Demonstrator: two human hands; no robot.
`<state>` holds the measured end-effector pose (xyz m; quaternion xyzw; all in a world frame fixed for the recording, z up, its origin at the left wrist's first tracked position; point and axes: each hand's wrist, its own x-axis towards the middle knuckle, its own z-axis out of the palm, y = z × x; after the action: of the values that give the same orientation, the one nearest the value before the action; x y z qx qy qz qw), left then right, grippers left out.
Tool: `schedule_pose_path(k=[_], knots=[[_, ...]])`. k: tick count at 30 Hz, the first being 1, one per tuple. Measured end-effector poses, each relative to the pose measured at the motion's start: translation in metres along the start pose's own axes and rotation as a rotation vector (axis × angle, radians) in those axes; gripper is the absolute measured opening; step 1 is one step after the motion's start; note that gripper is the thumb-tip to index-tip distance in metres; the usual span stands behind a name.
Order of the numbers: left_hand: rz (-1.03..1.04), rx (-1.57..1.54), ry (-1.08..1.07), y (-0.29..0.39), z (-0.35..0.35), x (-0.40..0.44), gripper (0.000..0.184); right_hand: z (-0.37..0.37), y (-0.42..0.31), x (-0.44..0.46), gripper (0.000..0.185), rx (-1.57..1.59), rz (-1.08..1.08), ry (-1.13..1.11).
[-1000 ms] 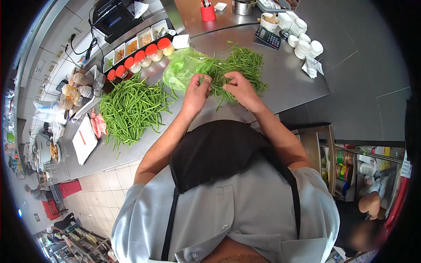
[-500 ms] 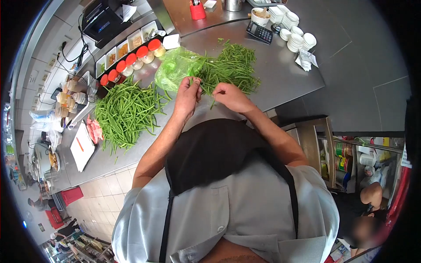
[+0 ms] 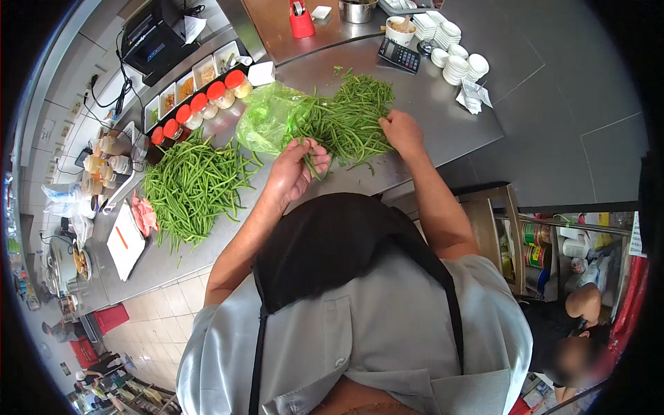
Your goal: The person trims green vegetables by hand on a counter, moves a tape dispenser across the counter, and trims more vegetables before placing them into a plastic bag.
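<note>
My left hand (image 3: 297,168) is closed on a few green beans (image 3: 317,168), palm partly up, just in front of a green plastic bag (image 3: 271,119). My right hand (image 3: 402,131) is at the right edge of a pile of cut beans (image 3: 356,114), its fingers pinched together; what they hold, if anything, is hidden. A larger pile of long green beans (image 3: 195,188) lies to the left on the steel counter (image 3: 443,142).
Red-lidded jars (image 3: 207,104) line the back left. A notebook (image 3: 126,242) with a red pen lies at the left. A calculator (image 3: 399,54) and stacked white cups (image 3: 456,68) stand at the back right. Another person (image 3: 553,332) is at the lower right.
My right hand has moved right, away from my left hand, to the edge of the cut beans. My left hand has turned its palm more upward. The whole view has shifted slightly.
</note>
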<state>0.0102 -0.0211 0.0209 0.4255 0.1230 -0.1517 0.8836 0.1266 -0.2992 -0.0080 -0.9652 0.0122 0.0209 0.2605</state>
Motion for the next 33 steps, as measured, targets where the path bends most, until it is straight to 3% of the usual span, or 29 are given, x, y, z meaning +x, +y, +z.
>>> schedule_pose_path(k=[5, 10, 14, 17, 18, 22, 25, 29, 33], knots=[[-0.068, -0.083, 0.045, 0.000, -0.005, 0.004, 0.015, 0.019, 0.014, 0.003, 0.028, 0.002, 0.004, -0.011], [-0.035, 0.115, 0.071, 0.002, 0.004, 0.008, 0.011, 0.008, -0.001, -0.008, 0.029, 0.013, 0.043, 0.018], [0.014, 0.270, 0.074, 0.003, 0.015, 0.014, 0.010, 0.018, 0.006, -0.003, 0.019, 0.013, -0.022, 0.069], [0.120, 0.578, 0.072, 0.008, 0.023, 0.017, 0.011, 0.006, -0.007, -0.016, 0.013, 0.109, -0.140, 0.154], [0.278, 0.800, 0.082, 0.004, 0.022, 0.022, 0.014, -0.002, -0.016, -0.025, 0.011, 0.145, -0.190, 0.177], [0.463, 1.215, 0.082, 0.019, 0.055, 0.009, 0.034, -0.015, -0.046, -0.052, 0.010, 0.245, -0.368, 0.203], [0.743, 1.339, -0.011, 0.011, 0.057, 0.018, 0.036, -0.014, -0.062, -0.065, 0.013, 0.298, -0.466, 0.158], [0.677, 1.505, -0.043, 0.003, 0.041, 0.022, 0.023, -0.004, -0.072, -0.070, 0.015, 0.444, -0.463, 0.086], [0.457, 1.159, -0.020, -0.005, 0.038, 0.015, 0.015, 0.025, -0.066, -0.050, 0.023, 0.690, -0.208, 0.019]])
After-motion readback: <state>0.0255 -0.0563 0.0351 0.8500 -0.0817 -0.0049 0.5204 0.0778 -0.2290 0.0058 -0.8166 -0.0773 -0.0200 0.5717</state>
